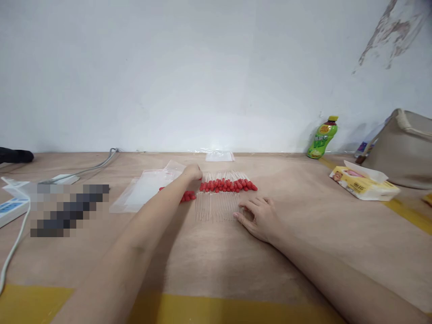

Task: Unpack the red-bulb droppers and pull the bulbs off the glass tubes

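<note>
Clear thin-tubed droppers with red bulbs (229,185) lie side by side in a row, bulbs toward me and tubes pointing away. In front of them is a row of clear thin tubes (216,207), pointing toward me. My left hand (193,172) is at the left end of the red row, its fingers curled and mostly hidden; a bit of red shows at the fingertips. More red bulbs (188,196) show beside my left forearm, partly covered by it. My right hand (259,218) rests at the right end of the clear tubes, thumb and fingers apart, holding nothing visible.
Clear plastic zip bags (143,191) lie left of the droppers, and another bag (219,156) lies by the wall. A power strip (13,209) with cables is far left. A green bottle (323,138), tissue pack (364,182) and beige bag (400,153) stand right.
</note>
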Motion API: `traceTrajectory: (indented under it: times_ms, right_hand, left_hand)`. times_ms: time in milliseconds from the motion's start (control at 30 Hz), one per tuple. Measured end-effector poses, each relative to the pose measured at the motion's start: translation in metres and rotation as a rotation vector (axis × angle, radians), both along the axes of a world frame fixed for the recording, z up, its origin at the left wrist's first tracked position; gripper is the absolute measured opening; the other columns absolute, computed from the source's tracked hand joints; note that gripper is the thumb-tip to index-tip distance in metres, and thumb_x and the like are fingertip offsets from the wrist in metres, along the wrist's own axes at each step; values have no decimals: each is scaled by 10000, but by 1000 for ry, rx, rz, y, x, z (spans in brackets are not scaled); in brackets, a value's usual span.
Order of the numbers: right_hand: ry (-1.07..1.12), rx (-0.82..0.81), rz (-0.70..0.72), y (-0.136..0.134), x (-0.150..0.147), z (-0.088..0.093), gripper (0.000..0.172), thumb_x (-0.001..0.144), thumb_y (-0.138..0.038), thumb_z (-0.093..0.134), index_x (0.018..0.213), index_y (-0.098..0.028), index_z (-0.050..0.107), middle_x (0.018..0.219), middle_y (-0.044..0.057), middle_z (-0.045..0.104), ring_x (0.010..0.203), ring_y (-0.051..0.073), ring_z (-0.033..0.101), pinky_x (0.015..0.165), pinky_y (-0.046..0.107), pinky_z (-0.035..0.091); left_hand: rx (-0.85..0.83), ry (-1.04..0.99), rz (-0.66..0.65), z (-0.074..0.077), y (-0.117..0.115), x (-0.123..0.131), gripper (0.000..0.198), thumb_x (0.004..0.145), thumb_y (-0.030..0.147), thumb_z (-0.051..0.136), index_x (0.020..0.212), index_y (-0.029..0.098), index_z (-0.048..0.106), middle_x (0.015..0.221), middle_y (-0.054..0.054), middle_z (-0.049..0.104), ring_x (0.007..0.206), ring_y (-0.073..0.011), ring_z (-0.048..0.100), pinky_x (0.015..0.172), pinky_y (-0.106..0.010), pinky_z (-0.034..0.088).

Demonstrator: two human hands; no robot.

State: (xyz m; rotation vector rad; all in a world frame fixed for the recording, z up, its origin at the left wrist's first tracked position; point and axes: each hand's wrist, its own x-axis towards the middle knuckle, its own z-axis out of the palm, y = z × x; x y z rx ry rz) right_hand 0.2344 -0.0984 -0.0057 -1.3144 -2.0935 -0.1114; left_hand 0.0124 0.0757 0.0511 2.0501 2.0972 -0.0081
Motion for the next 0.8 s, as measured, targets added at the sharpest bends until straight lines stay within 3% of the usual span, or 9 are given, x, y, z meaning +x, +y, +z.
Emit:
traceTrajectory:
  times_ms: [133, 233, 300, 400, 567, 700, 800]
  right_hand:
    - [6, 22, 12, 1, 0, -1, 226, 787, -409, 532, 841, -205, 615, 818, 39, 657, 802, 185, 570, 805, 365, 271]
    - [22, 21, 22, 2, 1, -2, 239, 791, -417, 524, 861, -205, 610, 826, 47, 655, 815, 189, 570, 806, 367, 272]
    - [29, 15, 17, 2, 1, -3, 246, 788, -419, 526, 881, -205, 605, 836, 49, 653, 825, 194, 572, 807, 369, 273]
    - [30, 21, 19, 3, 2, -4, 262, 787, -431, 520, 888, -203, 602, 821, 50, 652, 806, 193, 574, 809, 371, 278]
    - [29, 27, 7, 2, 1, -2, 279, 784, -440, 520, 894, -197, 602, 783, 45, 653, 792, 191, 580, 808, 368, 290]
    - [34, 13, 0, 1, 1, -1, 279, 775, -429, 540, 917, -195, 594, 853, 53, 656, 845, 201, 577, 815, 371, 291]
    - [35, 18, 1, 1, 1, -1, 284, 773, -428, 544, 927, -193, 589, 896, 60, 652, 877, 207, 573, 822, 374, 291]
  left_hand:
    - [-5, 25, 7, 12, -8, -11, 281, 818, 297, 553, 1057, 150, 546, 1063, -72, 560, 936, -204, 560, 771, -350, 482]
    - [-1, 48, 12, 19, -19, -23, 229, 626, 227, 694, 837, 148, 652, 884, -69, 649, 851, -248, 598, 687, -300, 480]
    - [-8, 60, 8, 18, -26, -29, 195, 532, 189, 711, 720, 157, 671, 770, -70, 672, 785, -259, 614, 643, -294, 473]
    - [-5, 67, 3, 12, -32, -34, 153, 509, 231, 707, 652, 186, 672, 680, -68, 675, 726, -247, 620, 629, -298, 470]
    - [54, 57, -2, 9, -34, -33, 208, 528, 370, 704, 659, 212, 668, 737, -91, 683, 811, -278, 615, 702, -348, 466]
    - [113, -7, -64, 12, -40, -24, 369, 588, 482, 649, 836, 209, 651, 882, -86, 680, 938, -274, 586, 795, -344, 440]
    - [55, -80, -103, 12, -48, -17, 417, 598, 531, 631, 842, 193, 644, 771, -65, 687, 823, -232, 622, 744, -298, 460]
